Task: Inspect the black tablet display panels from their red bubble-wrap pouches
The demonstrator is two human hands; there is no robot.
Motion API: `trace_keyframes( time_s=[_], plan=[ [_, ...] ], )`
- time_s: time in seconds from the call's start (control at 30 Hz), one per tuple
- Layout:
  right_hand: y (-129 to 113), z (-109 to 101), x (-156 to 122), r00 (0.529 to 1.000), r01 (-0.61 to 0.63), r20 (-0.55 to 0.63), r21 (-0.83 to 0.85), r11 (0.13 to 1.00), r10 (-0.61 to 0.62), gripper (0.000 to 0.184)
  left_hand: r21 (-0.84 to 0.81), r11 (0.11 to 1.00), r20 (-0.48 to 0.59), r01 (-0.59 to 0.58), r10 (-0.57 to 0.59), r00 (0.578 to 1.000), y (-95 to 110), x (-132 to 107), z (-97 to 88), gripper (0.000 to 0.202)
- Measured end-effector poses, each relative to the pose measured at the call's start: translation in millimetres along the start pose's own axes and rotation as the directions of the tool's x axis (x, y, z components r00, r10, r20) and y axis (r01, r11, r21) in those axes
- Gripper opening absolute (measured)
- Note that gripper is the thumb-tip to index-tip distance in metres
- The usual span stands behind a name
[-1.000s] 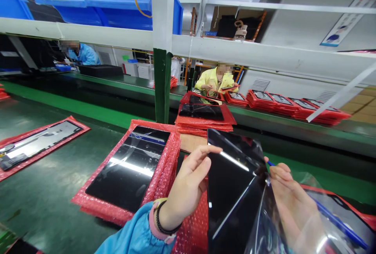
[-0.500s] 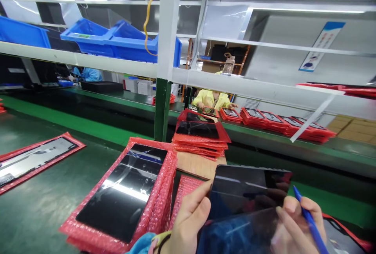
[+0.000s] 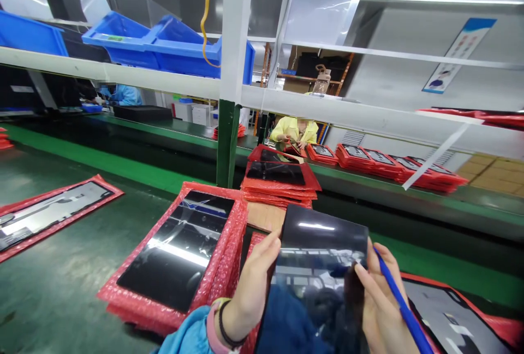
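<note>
A glossy black tablet screen (image 3: 315,283) is held in front of me, tilted, with lights and a blue shape reflected in it. My left hand (image 3: 256,277) grips its left edge, thumb and fingers along the side. On the opposite edge, my right hand (image 3: 380,294) pinches the screen and also keeps a blue pen-like tool (image 3: 399,296) between its fingers; the tool's exact kind is unclear. Left of my hands, another black screen (image 3: 180,250) lies on a pile of red bubble-wrap sleeves (image 3: 223,258). A grey panel (image 3: 454,316) on red wrap lies right of my right hand.
A stack of red-wrapped screens (image 3: 282,187) stands ahead beside a green-and-white post (image 3: 227,141). Another wrapped panel (image 3: 61,212) lies on the left. Blue bins (image 3: 180,56) sit on a rail above. Across the line, a person in yellow (image 3: 292,131) works near several red piles.
The screen has moved left and turned, now showing bright reflections. My right hand has shifted left with it, still holding the blue tool. The view has tipped slightly downward.
</note>
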State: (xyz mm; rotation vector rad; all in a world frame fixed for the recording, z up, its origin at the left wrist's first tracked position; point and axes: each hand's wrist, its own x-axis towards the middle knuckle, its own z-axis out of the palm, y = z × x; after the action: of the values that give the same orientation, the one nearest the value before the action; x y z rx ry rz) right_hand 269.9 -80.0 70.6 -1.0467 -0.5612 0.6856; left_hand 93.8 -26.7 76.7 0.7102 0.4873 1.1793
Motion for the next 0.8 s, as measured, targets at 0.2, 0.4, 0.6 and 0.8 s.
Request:
trace_keyframes(
  time_s=[0.2,0.4,0.6,0.8],
  plan=[
    [43,-17,10,0.978,-0.208,0.015,-0.008,0.978,0.208,0.051,0.150,0.984,-0.024,0.100,-0.098,0.995,-19,-1,-45.9,0.046],
    [108,-31,16,0.981,-0.180,0.057,-0.103,0.978,0.186,0.041,0.488,0.809,-0.253,0.327,-0.227,0.940,-28,-17,-101.8,0.086],
    [144,-39,10,0.987,-0.123,0.082,-0.143,0.982,0.136,0.041,0.414,0.769,-0.300,0.486,-0.389,0.871,-27,-19,-113.9,0.092],
    [160,-45,0,0.991,-0.055,0.113,-0.183,0.982,0.077,0.038,0.368,0.779,-0.322,0.507,-0.405,0.856,-32,-12,-116.9,0.083]
  ],
)
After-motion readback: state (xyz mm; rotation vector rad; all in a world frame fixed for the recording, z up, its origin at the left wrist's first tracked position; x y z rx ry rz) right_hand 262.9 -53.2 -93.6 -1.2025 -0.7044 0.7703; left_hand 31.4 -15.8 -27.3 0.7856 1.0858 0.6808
